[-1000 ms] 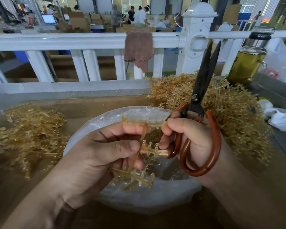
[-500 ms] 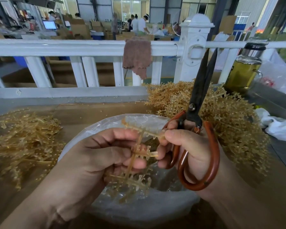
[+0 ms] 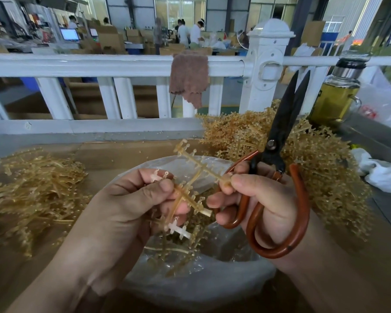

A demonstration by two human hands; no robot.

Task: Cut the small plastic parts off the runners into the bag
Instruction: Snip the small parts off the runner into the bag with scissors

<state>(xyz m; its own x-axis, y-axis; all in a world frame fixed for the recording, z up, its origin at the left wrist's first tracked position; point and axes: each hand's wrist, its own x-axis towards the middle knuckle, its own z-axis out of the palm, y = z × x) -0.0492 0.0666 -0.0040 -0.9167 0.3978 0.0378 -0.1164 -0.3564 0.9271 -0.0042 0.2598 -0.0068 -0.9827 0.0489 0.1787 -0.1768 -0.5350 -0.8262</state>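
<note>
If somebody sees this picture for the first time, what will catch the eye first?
The large scissors in the right hand stand out first, black blades pointing up at centre right. Next comes the amber runner that both hands hold above the clear bag, the left hand pinching its lower part. A tall heap of runners rises behind at the right, a flatter pile lies at the left.

- Runner [image 3: 199, 164], centre frame: translucent amber plastic, smooth and glossy.
- Scissors [image 3: 271, 144], right of centre: matt black metal blades, glossy red-brown handles.
- Bag [image 3: 190, 288], lower centre: clear, crinkled plastic film.
- Cloth [image 3: 188, 75], upper centre: brown, rough-napped fabric.
- Bottle [image 3: 334, 98], upper right: glass, shiny metal collar.
</note>
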